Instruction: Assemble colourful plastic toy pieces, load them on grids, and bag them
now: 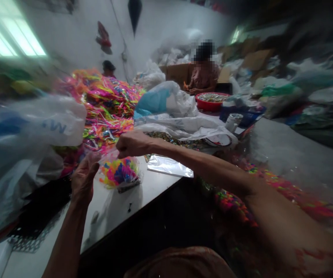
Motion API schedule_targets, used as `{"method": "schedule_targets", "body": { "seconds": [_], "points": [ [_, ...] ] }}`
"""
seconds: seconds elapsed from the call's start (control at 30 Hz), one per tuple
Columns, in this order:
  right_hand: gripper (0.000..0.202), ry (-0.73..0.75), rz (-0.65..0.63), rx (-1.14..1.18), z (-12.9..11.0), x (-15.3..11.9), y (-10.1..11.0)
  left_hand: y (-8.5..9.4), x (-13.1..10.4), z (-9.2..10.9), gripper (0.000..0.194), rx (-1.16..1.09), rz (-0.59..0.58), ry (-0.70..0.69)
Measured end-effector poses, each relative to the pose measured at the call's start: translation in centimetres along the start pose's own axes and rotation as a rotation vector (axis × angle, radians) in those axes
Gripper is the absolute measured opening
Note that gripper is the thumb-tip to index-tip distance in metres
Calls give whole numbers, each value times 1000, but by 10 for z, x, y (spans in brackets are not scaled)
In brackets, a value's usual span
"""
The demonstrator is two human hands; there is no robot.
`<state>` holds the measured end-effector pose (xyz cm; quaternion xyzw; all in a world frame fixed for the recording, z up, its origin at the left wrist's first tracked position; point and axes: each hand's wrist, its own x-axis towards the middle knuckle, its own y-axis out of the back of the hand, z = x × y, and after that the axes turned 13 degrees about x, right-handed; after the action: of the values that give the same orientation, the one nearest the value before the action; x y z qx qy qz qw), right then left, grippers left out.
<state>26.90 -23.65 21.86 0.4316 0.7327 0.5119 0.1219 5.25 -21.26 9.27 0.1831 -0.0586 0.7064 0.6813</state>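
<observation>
A clear plastic bag full of small bright pieces, pink, yellow, orange and blue, is just above the white table. My left hand pinches the see-through film at the bag's left side, thumb up. Over the bag's top edge, my right hand is closed in a fist and appears to grip the film; its fingertips are hidden. To the right of the bag lies a stack of flat clear sleeves. A small dark piece rests on the table near me.
A large heap of colourful plastic pieces rises behind my hands. White plastic sacks stand at left and more lie at centre. Farther back are a red basin, a blue tray and a seated person. Another person's head shows behind the heap.
</observation>
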Motion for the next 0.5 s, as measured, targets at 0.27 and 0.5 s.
{"method": "schedule_targets", "body": {
  "seconds": [0.27, 0.5],
  "points": [
    [20, 30, 30, 9, -1, 4, -1, -2, 8, 3, 54, -57, -46, 22],
    [18, -19, -21, 5, -3, 3, 4, -2, 9, 1, 51, -89, -60, 24]
  ]
}}
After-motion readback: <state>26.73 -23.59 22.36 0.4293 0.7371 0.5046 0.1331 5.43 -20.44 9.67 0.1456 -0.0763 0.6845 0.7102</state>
